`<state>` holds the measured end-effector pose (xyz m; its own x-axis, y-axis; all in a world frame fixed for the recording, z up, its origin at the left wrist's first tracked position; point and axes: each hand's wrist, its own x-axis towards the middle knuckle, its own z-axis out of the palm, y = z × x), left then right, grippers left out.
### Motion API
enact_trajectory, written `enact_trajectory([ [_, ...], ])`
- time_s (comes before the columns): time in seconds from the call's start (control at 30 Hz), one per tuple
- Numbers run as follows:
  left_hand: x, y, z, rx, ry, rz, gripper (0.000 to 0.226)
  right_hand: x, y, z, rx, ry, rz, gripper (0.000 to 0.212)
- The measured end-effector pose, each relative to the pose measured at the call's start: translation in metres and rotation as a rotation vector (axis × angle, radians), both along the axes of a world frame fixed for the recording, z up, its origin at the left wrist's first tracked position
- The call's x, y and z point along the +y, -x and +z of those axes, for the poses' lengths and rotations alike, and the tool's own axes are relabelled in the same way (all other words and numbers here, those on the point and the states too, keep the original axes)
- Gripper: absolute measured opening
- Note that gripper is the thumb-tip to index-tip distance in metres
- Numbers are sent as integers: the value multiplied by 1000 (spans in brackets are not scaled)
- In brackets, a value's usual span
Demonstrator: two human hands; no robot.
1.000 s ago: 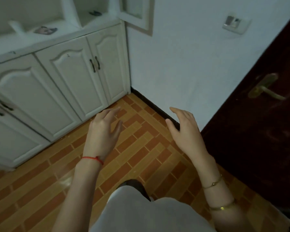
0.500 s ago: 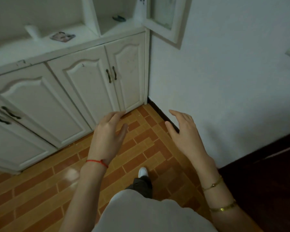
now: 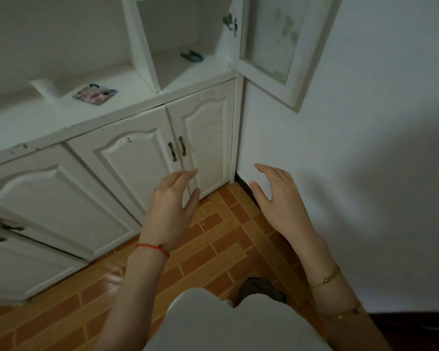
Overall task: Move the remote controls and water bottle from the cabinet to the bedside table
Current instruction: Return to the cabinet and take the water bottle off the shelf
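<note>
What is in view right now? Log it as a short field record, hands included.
left hand: open, empty, raised before the lower doors
right hand: open, empty, near the wall
cabinet: white, lower doors shut
upper compartment door: swung open
in compartment: small dark object, kind unclear
on counter: patterned flat item; white cylinder
remotes, bottle: not identifiable

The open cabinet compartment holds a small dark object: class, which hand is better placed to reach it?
Probably the right hand: the dark object in the open compartment lies up and rightward. The left hand is barely farther; both are empty.
</note>
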<state>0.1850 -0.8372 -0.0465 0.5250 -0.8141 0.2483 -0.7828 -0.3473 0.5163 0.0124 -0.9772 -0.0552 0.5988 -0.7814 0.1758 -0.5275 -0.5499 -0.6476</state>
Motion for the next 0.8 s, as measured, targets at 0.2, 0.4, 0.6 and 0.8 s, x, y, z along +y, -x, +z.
enact_trajectory([
  [0.2, -48, -50, -7, 5, -6, 44, 41, -56, -59, -10, 12, 4, 54, 45],
  [0.4, -107, -99, -10, -14, 4, 90, 41, -122, -116, -18, -12, 3, 117, 46],
  [0.6, -192, -160, 11, -66, 82, 156, 41, -215, -186, 8, -62, 47, 202, 45],
  [0.8, -273, -216, 39, -120, 171, 165, 42, -298, -249, 52, -140, 123, 242, 44],
])
